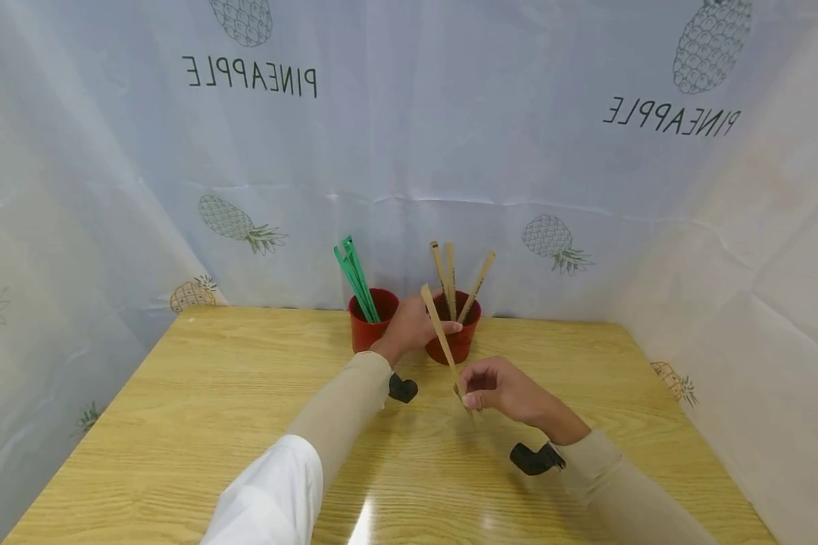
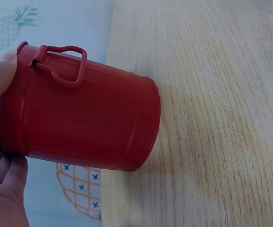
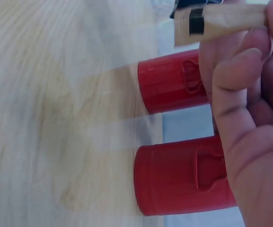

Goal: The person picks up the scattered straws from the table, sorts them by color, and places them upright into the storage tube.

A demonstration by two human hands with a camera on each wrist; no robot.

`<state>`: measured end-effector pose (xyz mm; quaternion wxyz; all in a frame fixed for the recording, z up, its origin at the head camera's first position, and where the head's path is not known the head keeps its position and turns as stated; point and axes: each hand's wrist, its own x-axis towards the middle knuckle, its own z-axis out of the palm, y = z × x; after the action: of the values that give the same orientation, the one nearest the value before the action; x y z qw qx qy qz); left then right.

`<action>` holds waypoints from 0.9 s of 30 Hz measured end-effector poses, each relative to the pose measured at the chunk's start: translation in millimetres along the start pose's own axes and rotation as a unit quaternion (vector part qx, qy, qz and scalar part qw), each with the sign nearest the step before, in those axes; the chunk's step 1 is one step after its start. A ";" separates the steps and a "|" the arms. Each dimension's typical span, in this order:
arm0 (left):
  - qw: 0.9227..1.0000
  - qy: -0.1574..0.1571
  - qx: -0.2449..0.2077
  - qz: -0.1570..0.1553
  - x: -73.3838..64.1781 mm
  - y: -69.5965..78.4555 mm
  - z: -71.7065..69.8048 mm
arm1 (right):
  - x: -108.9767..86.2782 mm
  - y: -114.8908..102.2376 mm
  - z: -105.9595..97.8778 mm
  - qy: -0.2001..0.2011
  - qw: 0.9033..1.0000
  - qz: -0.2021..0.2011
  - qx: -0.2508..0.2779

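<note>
Two red metal buckets stand side by side at the back of the table. My left hand (image 1: 412, 327) grips the right bucket (image 1: 458, 350) at its rim; in the left wrist view, thumb and fingers lie on opposite sides of that bucket (image 2: 89, 113). Several slim tan paper packets (image 1: 477, 284) lean inside it. Nearer to me, my right hand (image 1: 507, 390) pinches another slim tan packet (image 1: 443, 341) by its lower end, its upper end overlapping the bucket in the head view. The right wrist view shows a dark band on this packet (image 3: 224, 22).
Green slim packets (image 1: 357, 281) lean in the left red bucket (image 1: 363, 337). Behind the wooden table (image 1: 232, 378) hangs a pale curtain (image 1: 409, 136) printed with pineapples, which also borders both sides. A dark wrist mount (image 1: 535, 458) sits at the right wrist.
</note>
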<state>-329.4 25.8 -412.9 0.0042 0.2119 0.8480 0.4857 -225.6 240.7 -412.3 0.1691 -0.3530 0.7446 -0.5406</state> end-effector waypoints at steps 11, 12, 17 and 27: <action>1.000 -0.007 0.002 -0.006 -0.7 1.2 -0.4 | 19.4 -10.2 -7.2 0.122 0.989 0.009 -0.078; 1.000 -0.008 0.001 -0.007 -0.7 0.9 -0.2 | 21.1 -10.7 -8.4 0.133 0.987 0.014 -0.084; 1.000 -0.010 0.001 0.001 0.3 -0.6 0.6 | 29.6 -11.4 -14.3 0.173 0.980 0.029 -0.090; 1.000 -0.007 -0.011 0.021 1.0 -3.6 1.0 | 44.9 -9.2 -28.4 0.238 0.965 0.044 -0.098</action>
<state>-331.4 25.4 -416.1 0.0022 0.2325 0.8379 0.4939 -271.6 226.9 -387.8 -0.0249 -0.1954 0.8276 -0.5256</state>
